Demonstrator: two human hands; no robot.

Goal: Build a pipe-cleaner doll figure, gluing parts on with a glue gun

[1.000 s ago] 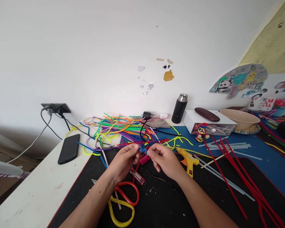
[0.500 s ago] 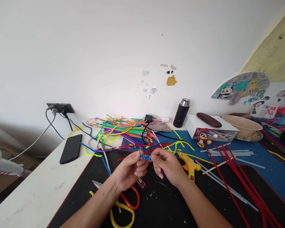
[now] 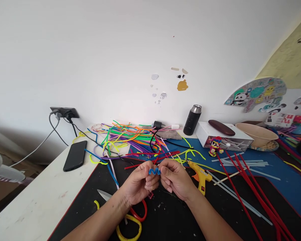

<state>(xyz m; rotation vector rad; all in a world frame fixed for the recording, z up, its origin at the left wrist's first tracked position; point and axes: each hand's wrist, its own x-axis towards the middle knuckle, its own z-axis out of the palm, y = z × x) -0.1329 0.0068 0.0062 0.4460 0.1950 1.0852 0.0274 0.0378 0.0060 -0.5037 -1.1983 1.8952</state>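
Hands (image 3: 155, 179) together, pinching wavy blue pipe cleaner (image 3: 154, 171) btwn fingertips.

The left hand (image 3: 137, 184) and right hand (image 3: 177, 179) meet over the middle of the mat (image 3: 170, 217), a pipe cleaner piece (image 3: 154, 171) in the grip of both, with scissors (image 3: 134, 218) on the mat under the left wrist and a glue gun (image 3: 200, 174) just right of the right hand. Behind the hands lies a pile of pipe cleaners (image 3: 130, 137), and a phone (image 3: 75, 155) lies left of it on the bare surface (image 3: 40, 201). Right of the pile, by the wall, stands a flask (image 3: 193, 119), then a box (image 3: 223, 135) with a glasses case (image 3: 221, 127) on it, a figurine (image 3: 215, 146) before it and a bowl (image 3: 257, 134) to its right.
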